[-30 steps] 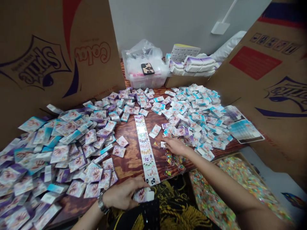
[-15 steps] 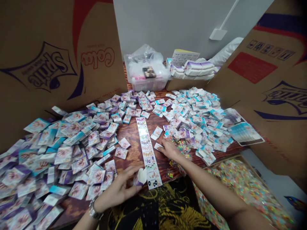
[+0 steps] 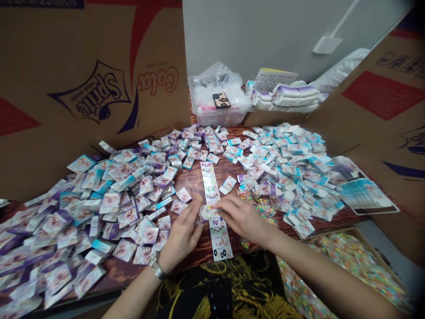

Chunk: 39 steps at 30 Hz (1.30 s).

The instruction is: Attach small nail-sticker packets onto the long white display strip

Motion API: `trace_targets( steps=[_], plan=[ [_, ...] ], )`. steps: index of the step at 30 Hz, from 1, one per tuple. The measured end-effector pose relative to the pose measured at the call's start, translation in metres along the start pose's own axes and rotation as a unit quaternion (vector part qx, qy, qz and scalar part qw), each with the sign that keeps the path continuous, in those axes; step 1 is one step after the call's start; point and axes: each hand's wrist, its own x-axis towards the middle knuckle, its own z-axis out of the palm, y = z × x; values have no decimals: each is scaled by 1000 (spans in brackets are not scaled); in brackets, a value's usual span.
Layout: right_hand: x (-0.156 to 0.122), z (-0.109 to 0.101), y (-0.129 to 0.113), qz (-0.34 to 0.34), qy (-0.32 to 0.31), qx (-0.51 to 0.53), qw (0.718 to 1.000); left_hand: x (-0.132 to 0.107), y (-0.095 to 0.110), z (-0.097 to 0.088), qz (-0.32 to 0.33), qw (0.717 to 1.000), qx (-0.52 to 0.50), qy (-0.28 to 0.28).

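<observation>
My left hand (image 3: pixel 186 232), with a watch at the wrist, grips a small cardboard box (image 3: pixel 200 218) with its white end flap lifted. Fingers of my right hand (image 3: pixel 239 216) are pinched together at the box's open end; what they hold is small, pale and partly hidden. Beneath both hands a long strip sheet (image 3: pixel 219 241) printed with coloured oval rows lies on the table. Just right of the right hand is a heap of small clear packets with colourful bits (image 3: pixel 260 201). A single loose box (image 3: pixel 228 184) lies above that hand.
Small boxes pile up on the left (image 3: pixel 122 199) and right (image 3: pixel 288 155). Big cardboard cartons (image 3: pixel 159 110) flank the table (image 3: pixel 181 181). A clear plastic tub (image 3: pixel 215 117) with a phone on top stands behind. Lower right, a carton holds colourful packets (image 3: pixel 345 266).
My left hand has moved up and inward with the box, over the strip sheet. From beside the packet heap, my right hand has come left to the box opening. The view has turned slightly left.
</observation>
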Motion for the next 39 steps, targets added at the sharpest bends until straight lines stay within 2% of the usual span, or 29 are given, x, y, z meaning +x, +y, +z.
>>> trace_targets(
  steps=[4,9,12,14,16,19,23,27,32,36,38,39],
  plan=[
    [2,8,5,-78,-39,-92,992,-3,6,-2,5,1000,13,-23],
    [4,2,8,-179,-66,-103,976,-2,11,-5,-17,998,24,-50],
    [7,0,6,-245,-83,-152,954,1,14,-5,-12,998,44,-40],
    [9,2,5,-250,-79,-169,950,3,16,-3,0,998,59,-25],
    [10,6,4,-222,-60,-142,963,4,18,-1,16,997,74,-9],
    [12,9,0,-149,-18,-40,988,6,19,1,20,996,82,11],
    [17,8,-5,-26,10,103,994,8,18,3,1,996,81,41],
    [20,16,-6,73,67,145,984,9,17,7,4,993,92,71],
    [19,44,-4,160,129,228,952,10,13,13,13,987,126,103],
    [18,61,-2,217,132,334,908,12,9,14,24,983,143,113],
    [18,63,-4,225,128,351,900,12,8,14,29,982,148,114],
    [18,62,-5,219,125,344,904,13,8,15,30,982,149,113]
  ],
)
